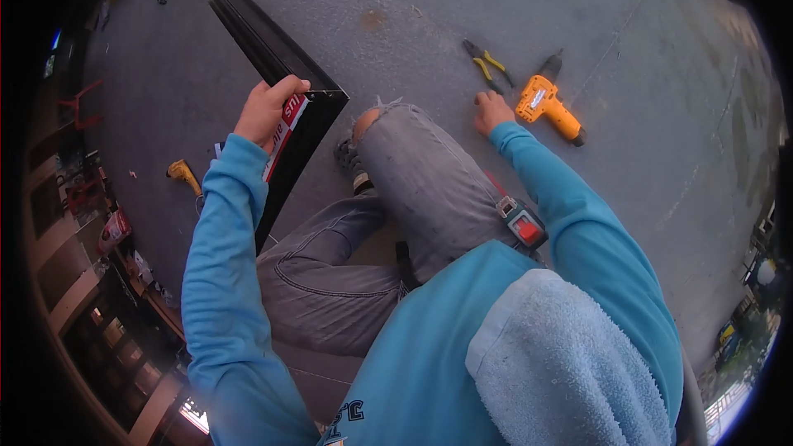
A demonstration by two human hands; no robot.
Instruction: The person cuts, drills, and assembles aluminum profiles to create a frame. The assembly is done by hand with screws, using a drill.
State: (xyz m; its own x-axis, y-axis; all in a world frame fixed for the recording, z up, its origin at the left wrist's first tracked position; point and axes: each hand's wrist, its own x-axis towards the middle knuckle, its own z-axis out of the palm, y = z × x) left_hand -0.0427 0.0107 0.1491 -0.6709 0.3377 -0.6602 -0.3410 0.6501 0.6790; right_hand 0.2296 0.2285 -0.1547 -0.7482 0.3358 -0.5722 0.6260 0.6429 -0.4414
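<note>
My left hand [266, 116] is closed around the black metal frame [289, 66] near its mitred corner, thumb over the top edge. Beside the fingers, a red and white printed label [283, 134] runs along the frame's lower bar. My right hand [493, 112] is low over the floor, its fingers curled and their tips hidden; I cannot make out what they hold, if anything. Just above it lie pliers [489, 66] with yellow and black handles. A yellow-orange cordless drill [547, 103] rests on its side to the right of that hand.
A tape measure [522, 225] with a red button hangs at my waist. My bent knee in grey jeans [421, 157] stands between the hands. Another yellow tool [183, 173] lies on the grey floor [396, 0] at the left. A light-blue towel [570, 363] hangs over my chest.
</note>
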